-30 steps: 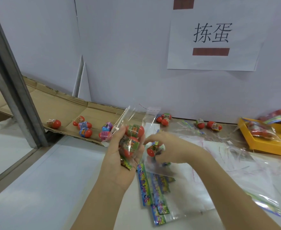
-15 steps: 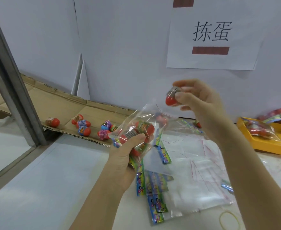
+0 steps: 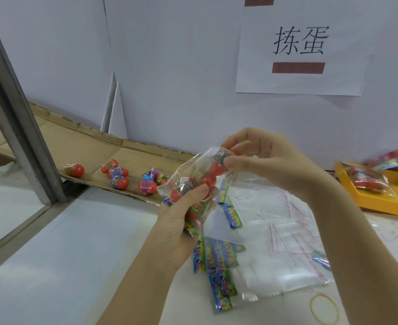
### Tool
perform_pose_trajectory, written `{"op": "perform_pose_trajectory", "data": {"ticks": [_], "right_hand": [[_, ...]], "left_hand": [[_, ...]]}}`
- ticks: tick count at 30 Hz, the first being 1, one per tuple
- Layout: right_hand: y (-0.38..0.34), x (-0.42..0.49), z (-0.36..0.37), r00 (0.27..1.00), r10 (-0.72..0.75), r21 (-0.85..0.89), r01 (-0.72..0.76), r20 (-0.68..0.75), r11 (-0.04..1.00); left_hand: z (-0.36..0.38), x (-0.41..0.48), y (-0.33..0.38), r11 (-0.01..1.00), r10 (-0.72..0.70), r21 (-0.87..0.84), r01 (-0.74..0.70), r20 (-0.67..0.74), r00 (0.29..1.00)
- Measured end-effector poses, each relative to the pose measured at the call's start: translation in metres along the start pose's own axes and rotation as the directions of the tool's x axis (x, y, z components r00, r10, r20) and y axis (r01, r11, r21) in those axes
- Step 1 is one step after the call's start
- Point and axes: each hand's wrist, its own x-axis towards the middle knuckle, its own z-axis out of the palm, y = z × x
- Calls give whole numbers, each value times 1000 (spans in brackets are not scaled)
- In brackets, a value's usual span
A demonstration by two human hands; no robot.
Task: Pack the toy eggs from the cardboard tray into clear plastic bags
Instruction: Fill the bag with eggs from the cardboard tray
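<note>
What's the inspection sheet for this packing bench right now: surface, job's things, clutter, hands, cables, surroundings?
Surface: white table, partly covered by bags.
Job's things: cardboard tray by the wall holds several loose toy eggs; clear plastic bag, held up, has eggs inside; one more egg at its mouth.
Clutter: pile of empty bags with colourful headers; rubber band, yellow, near the front edge; yellow tray of filled bags, far right.
Hands: left hand grips the bag; right hand pinches the egg.
Cables: nothing seen.
Surroundings: white wall with a paper sign; metal post, left.
</note>
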Motion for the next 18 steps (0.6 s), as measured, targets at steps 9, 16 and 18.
{"op": "perform_pose_trajectory", "data": {"ticks": [9,16,18], "right_hand": [[-4,-2,4,990,-8,-122,25,140,992],[-8,-3,1,996,-31,-280,52,81,959],[-11,-4,0,996,-50,-313,73,80,947]], "left_hand": [[0,0,1,998,2,60,-2,8,1000],[-2,1,-2,1000,14,-27,-12,81,997],[-2,1,-2,999,29,-34,-26,93,995]]}}
